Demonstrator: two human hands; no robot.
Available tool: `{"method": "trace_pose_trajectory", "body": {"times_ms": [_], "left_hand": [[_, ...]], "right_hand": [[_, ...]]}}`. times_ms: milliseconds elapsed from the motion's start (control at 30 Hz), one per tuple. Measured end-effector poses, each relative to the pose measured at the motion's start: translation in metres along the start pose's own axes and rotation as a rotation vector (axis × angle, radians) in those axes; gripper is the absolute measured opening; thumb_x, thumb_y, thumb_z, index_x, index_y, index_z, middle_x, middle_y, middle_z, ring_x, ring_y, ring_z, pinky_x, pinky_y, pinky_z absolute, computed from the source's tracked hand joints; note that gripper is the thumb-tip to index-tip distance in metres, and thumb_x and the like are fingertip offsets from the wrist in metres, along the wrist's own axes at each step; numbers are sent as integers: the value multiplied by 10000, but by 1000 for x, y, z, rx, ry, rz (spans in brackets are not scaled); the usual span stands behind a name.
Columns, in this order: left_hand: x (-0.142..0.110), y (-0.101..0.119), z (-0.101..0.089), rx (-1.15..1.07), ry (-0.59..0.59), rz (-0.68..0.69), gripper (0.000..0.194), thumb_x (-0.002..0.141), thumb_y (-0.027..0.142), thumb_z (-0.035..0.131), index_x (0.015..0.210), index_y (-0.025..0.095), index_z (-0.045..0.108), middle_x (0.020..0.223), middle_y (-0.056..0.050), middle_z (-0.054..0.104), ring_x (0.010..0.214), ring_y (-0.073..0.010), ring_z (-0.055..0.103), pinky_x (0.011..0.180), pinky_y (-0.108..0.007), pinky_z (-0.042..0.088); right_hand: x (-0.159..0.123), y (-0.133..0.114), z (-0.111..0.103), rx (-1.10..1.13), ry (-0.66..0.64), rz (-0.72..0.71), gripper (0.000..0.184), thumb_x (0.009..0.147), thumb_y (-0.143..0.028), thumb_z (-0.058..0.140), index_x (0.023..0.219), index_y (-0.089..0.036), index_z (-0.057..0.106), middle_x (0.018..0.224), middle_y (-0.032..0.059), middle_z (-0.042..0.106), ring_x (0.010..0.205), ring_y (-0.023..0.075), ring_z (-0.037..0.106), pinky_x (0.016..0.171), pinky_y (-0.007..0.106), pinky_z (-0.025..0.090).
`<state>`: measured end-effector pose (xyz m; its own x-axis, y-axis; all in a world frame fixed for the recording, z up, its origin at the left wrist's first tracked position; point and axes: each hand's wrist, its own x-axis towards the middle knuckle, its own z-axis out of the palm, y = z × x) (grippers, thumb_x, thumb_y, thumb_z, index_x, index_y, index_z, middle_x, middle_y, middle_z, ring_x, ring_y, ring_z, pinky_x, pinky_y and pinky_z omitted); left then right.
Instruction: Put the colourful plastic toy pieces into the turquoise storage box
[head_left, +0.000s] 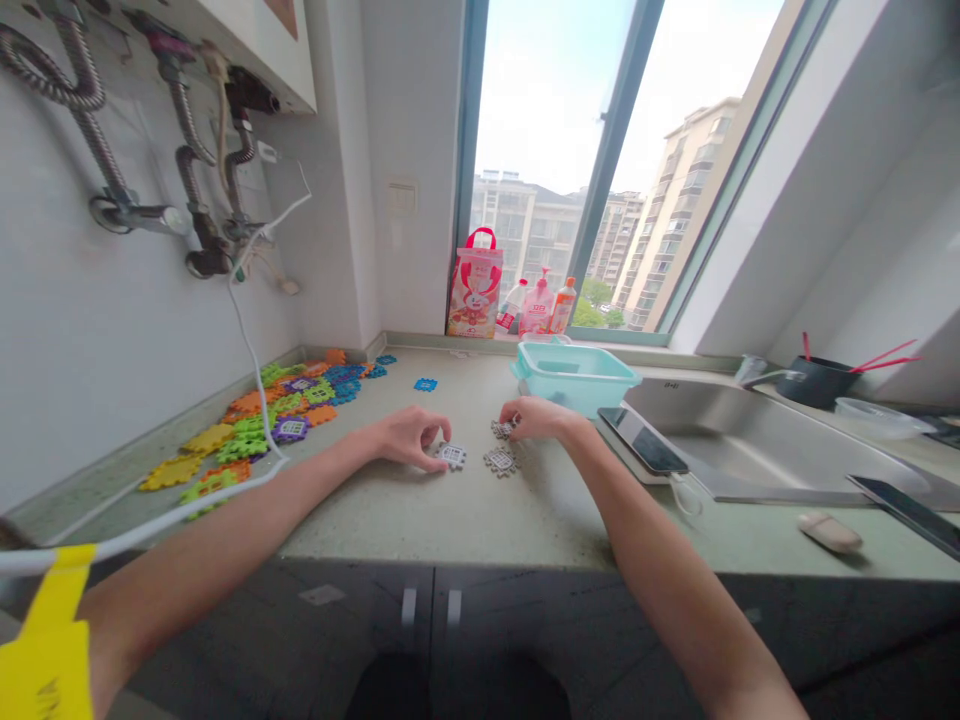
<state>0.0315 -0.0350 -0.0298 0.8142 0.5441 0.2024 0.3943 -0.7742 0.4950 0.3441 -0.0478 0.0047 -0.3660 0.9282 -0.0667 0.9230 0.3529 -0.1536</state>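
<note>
Left hand pinches a squarish grey tile, patterned face up.

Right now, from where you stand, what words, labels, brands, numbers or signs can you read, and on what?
Yellow strap: sideways letters, perhaps ending "NA"; the rest unclear.
Pink bag: print too blurred.
Three bottles beside it: labels too small or blurred.
Sink: mark on back wall too small.
White piece at left hand: no readable text.

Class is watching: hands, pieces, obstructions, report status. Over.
Left hand at white piece. Right hand touching second piece. Third piece on counter alongside. White cable crosses view of coloured pieces.
</note>
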Motion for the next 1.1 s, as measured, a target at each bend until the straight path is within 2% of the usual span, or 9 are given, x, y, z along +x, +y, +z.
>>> {"method": "trace_pose_trajectory", "body": {"times_ms": [167, 333, 500, 600, 733, 833, 967, 1033, 1100], "left_hand": [[24, 18, 24, -164, 33, -6, 467, 756, 469, 831, 1077, 177, 657, 561, 99, 513, 502, -89, 421, 530, -217, 298], [56, 38, 43, -96, -23, 46, 460, 756, 445, 835, 1105, 190, 677, 538, 101, 551, 477, -84, 458, 548, -213, 309], [62, 37, 44, -55, -15, 85, 479, 752, 382, 818, 1176, 207, 679, 549, 109, 557, 492, -88, 477, 574, -215, 328], [60, 39, 43, 0, -29, 98, 529, 760, 433, 818, 1235, 232, 700, 543, 105, 545, 496, -97, 473, 579, -227, 320], [62, 41, 40, 37, -46, 66, 495, 755, 536, 814, 1149, 242, 756, 531, 85, 515, 499, -110, 473, 565, -245, 300], [62, 29, 29, 74, -4, -15, 519, 707, 598, 832, 1069, 232, 770, 563, 69, 549, 510, -119, 482, 553, -255, 285], [54, -8, 6, 167, 132, -234, 516, 710, 625, 807, 1010, 207, 767, 579, 50, 573, 527, -138, 498, 549, -272, 261], [49, -24, -2, 191, 193, -307, 527, 702, 638, 805, 997, 203, 768, 582, 41, 577, 539, -148, 509, 548, -277, 254], [46, -31, -3, 186, 213, -307, 539, 690, 649, 809, 1003, 211, 775, 598, 37, 587, 551, -151, 519, 548, -277, 253]], "right_hand": [[4, -3, 5, -33, 72, 35, 372, 800, -259, 777, 1170, -220, 770, 1122, 61, 798, 958, 226, 738, 756, 246, 509], [9, 1, 12, -32, 131, 44, 441, 791, -357, 801, 1206, -216, 747, 1131, 81, 787, 1003, 254, 730, 774, 261, 502], [10, 5, 13, -23, 137, 43, 448, 790, -391, 815, 1206, -236, 749, 1102, 65, 793, 977, 239, 733, 772, 254, 503], [10, 5, 14, -20, 147, 36, 441, 779, -377, 827, 1191, -240, 755, 1095, 63, 795, 970, 242, 733, 773, 259, 507], [9, 3, 14, -28, 180, 27, 382, 797, -299, 786, 1172, -233, 760, 1087, 68, 792, 962, 241, 733, 779, 267, 512], [8, 1, 12, -17, 287, 9, 306, 834, -268, 736, 1135, -217, 763, 1057, 75, 787, 944, 231, 730, 804, 277, 515], [8, -4, 10, 103, 520, -83, 292, 860, -236, 726, 1152, -215, 738, 1099, 71, 761, 902, 189, 723, 846, 283, 525], [10, -8, 12, 179, 578, -160, 292, 869, -230, 729, 1161, -223, 728, 1125, 63, 750, 916, 176, 720, 856, 281, 531], [12, -12, 17, 231, 596, -234, 274, 875, -232, 731, 1149, -222, 730, 1134, 65, 743, 937, 172, 717, 860, 282, 536]]}}
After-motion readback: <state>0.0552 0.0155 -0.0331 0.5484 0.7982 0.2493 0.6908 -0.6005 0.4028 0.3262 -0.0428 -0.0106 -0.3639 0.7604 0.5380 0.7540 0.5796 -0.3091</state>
